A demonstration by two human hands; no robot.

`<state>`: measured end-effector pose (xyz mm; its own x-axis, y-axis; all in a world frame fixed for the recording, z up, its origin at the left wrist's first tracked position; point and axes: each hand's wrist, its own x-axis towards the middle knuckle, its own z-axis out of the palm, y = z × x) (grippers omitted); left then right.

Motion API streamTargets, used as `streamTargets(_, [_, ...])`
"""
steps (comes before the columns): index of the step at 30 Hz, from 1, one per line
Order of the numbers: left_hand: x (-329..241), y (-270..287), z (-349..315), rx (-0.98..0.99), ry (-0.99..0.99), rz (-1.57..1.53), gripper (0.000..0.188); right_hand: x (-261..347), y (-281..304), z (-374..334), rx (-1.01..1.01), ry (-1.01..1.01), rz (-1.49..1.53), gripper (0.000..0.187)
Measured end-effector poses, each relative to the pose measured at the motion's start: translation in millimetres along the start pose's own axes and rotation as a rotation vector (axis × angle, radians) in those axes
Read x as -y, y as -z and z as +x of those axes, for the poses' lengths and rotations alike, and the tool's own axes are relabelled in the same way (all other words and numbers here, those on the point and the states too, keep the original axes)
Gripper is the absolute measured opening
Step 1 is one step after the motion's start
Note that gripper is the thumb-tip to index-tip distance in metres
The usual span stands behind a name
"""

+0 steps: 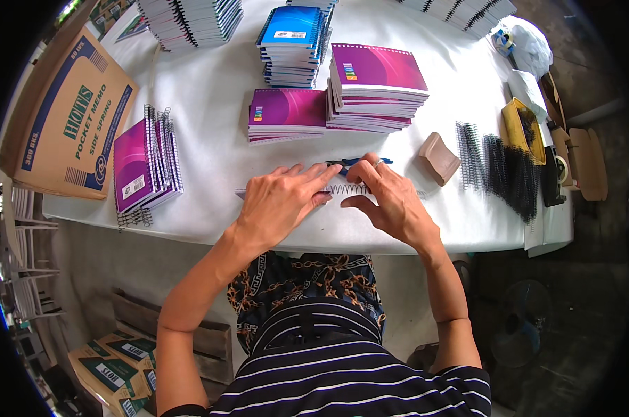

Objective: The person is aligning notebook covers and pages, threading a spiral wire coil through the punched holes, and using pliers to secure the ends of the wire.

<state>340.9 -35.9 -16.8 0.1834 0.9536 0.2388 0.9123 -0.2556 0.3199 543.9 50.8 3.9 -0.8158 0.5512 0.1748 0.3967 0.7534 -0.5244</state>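
Near the table's front edge, my left hand (280, 201) lies over a thin purple notebook (241, 193) and grips it; most of the notebook is hidden under the hand. A dark spiral binding coil (345, 189) runs from the notebook's edge toward my right hand (392, 205). The right thumb and fingers curl around the coil's free end. Just beyond the fingers lies a pair of blue-handled pliers (387, 161), partly covered by the hands. How far the coil is threaded into the notebook is hidden.
Unbound purple notebooks (377, 76) and blue notebooks (290, 35) stand stacked ahead. Coil-bound purple notebooks (137, 163) sit left beside a cardboard box (78, 118). Rightward are a brown curved block (439, 158), loose black coils (505, 170) and a yellow tray (512, 115).
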Motion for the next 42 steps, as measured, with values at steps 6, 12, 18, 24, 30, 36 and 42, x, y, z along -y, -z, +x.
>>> streamTargets(6, [2, 0, 1, 0.004, 0.022, -0.06, 0.056, 5, -3, 1, 0.013, 0.018, -0.044, 0.021])
streamTargets(12, [0, 7, 2, 0.204, 0.031, 0.028, 0.043, 9, -4, 2, 0.145, -0.065, -0.08, 0.014])
streamTargets(18, [6, 19, -11, 0.31, -0.122, -0.071, 0.038, -88, 47, -22, -0.154, -0.073, -0.11, 0.045])
streamTargets(24, [3, 10, -22, 0.096, -0.174, 0.022, 0.06, -125, 78, -36, 0.085, -0.47, -0.283, 0.07])
streamTargets(30, [6, 21, -29, 0.09, 0.014, 0.024, 0.09, -26, 39, 19, 0.489, 0.155, 0.657, 0.065])
streamTargets(36, [8, 15, -27, 0.037, 0.011, -0.015, 0.096, -31, 12, 26, 0.44, 0.124, 0.836, 0.059])
streamTargets(42, [9, 17, -28, 0.008, 0.032, 0.007, 0.098, -30, 7, 31, 0.396, 0.204, 1.094, 0.057])
